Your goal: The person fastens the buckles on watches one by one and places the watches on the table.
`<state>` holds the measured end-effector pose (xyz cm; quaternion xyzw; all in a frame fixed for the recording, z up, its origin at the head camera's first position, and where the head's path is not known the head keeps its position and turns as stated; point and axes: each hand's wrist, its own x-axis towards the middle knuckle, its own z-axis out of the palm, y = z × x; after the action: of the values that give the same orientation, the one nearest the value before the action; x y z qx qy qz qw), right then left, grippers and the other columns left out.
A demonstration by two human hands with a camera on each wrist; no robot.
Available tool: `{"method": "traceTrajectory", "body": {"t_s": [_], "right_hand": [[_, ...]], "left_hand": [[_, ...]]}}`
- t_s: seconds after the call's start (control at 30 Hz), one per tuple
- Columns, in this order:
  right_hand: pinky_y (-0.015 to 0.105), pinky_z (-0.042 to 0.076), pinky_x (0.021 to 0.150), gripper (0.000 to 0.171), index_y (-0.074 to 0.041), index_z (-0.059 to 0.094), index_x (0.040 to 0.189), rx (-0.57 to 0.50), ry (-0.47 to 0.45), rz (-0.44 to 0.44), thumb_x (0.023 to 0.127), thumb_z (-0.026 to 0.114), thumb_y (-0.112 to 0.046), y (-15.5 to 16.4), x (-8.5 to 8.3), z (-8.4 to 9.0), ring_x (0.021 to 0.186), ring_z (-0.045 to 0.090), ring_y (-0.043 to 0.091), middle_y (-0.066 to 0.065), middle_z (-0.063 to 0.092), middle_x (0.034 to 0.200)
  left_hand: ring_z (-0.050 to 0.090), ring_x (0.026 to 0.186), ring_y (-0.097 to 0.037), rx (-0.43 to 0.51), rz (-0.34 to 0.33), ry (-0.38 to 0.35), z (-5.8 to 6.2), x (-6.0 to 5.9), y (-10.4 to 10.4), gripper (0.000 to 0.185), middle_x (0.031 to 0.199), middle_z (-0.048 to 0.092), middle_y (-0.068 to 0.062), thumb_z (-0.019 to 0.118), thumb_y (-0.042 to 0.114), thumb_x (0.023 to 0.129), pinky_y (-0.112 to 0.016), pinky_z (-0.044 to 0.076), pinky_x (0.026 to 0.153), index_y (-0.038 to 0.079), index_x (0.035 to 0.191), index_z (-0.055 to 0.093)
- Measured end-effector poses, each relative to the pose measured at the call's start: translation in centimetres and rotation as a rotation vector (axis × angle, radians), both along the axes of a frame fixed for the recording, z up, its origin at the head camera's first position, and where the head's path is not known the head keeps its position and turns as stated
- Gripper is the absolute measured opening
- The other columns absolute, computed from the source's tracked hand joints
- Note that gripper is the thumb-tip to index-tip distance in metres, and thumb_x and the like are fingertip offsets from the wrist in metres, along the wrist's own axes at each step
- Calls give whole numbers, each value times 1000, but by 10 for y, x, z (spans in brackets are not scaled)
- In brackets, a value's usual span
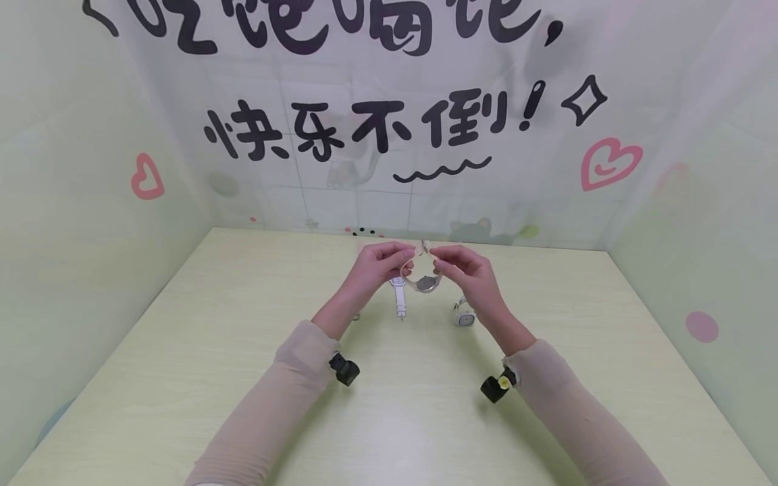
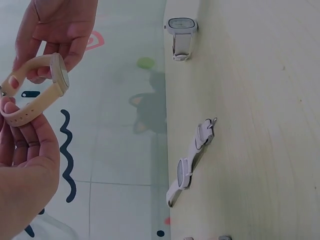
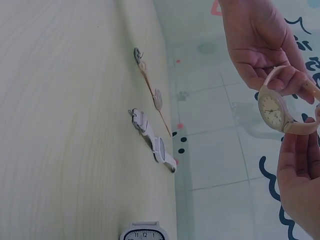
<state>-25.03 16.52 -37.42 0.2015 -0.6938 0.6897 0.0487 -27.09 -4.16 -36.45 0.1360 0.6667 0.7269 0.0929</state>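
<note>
Both hands hold a pale beige wristwatch (image 1: 428, 284) up above the far part of the table. Its strap curves into a loop, with the round dial low and the strap ends at the top. My left hand (image 1: 378, 264) pinches one strap end between thumb and fingers. At the other end, my right hand (image 1: 471, 270) has the strap between thumb and fingertips. In the right wrist view the light dial (image 3: 273, 111) with its hands faces the camera. The left wrist view shows the strap's row of holes (image 2: 25, 114); the strap tips lie at the frame's edge there.
A white watch (image 1: 399, 297) lies stretched out on the table below the hands. To its right, another white watch (image 1: 464, 315) stands with its strap looped. A pinkish watch (image 3: 157, 98) lies farther left, mostly hidden behind my left wrist in the head view. A printed curtain (image 1: 389, 196) backs the table.
</note>
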Motion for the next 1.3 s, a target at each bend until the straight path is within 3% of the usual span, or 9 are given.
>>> {"method": "traceTrajectory", "body": {"t_s": [0.2, 0.4, 0.5, 0.63, 0.73, 0.87, 1.03, 1.17, 1.3], "right_hand": [[19, 57, 78, 15, -4, 64, 107, -36, -23, -25, 95, 67, -12, -6, 1, 0, 83, 62, 8, -5, 65, 94], [18, 56, 78, 27, 4, 59, 120, -17, -29, -37, 96, 64, -7, -7, 1, 0, 82, 61, 8, -6, 63, 89], [18, 55, 77, 27, 7, 59, 119, 1, -13, -58, 97, 63, -7, -7, 1, -1, 81, 60, 9, -7, 63, 88], [18, 54, 77, 26, 6, 61, 118, 3, -10, -78, 97, 63, -9, -5, 1, -2, 82, 60, 11, -7, 63, 90], [18, 55, 77, 28, 6, 61, 118, -11, -13, -76, 96, 65, -11, -5, 0, -3, 83, 60, 11, -6, 63, 91], [18, 55, 78, 32, 5, 61, 117, -14, -16, -78, 95, 69, -17, -5, 0, -3, 84, 61, 10, -5, 65, 93], [18, 55, 79, 29, 2, 64, 112, -7, -10, -87, 93, 71, -19, -5, -1, -4, 86, 61, 9, -5, 67, 95], [19, 54, 78, 23, -1, 65, 109, -5, -2, -93, 93, 71, -17, -5, -1, -5, 86, 60, 9, -6, 66, 95], [18, 54, 78, 24, 0, 65, 110, 5, 4, -102, 93, 71, -17, -5, 0, -5, 86, 60, 9, -7, 66, 94]], "left_hand": [[62, 76, -7, -38, 0, -3, 0, 2, 3, 30, 79, 66, 5, 61, 16, 100, -18, 56, 79, -5, 121, 65], [63, 78, -8, -71, 5, 6, 1, 4, 2, 30, 82, 67, 5, 62, 17, 99, -19, 56, 81, -2, 121, 67], [65, 86, -13, -115, -12, 35, 1, 4, 0, 30, 93, 70, 4, 64, 16, 98, -23, 56, 87, 2, 124, 67], [66, 103, -25, -163, -33, 83, 1, 5, -2, 34, 116, 71, -7, 67, 14, 95, -41, 54, 100, 7, 129, 66], [66, 110, -26, -175, -23, 103, 1, 4, -2, 35, 126, 68, -13, 68, 15, 95, -47, 50, 105, 9, 129, 66], [67, 103, -14, -184, 13, 129, 0, 4, -1, 34, 122, 69, -11, 70, 16, 94, -36, 53, 99, 12, 128, 68], [66, 88, -6, -155, 57, 153, 1, 4, 3, 29, 109, 67, -12, 71, 10, 92, -21, 56, 86, 3, 120, 66], [67, 87, -3, -137, 65, 165, 1, 6, 5, 24, 115, 66, -20, 70, 6, 92, -19, 57, 85, -3, 113, 64], [66, 87, -3, -166, 74, 203, 0, 6, 7, 23, 114, 66, -19, 70, 6, 92, -20, 57, 84, -3, 112, 64]]}}
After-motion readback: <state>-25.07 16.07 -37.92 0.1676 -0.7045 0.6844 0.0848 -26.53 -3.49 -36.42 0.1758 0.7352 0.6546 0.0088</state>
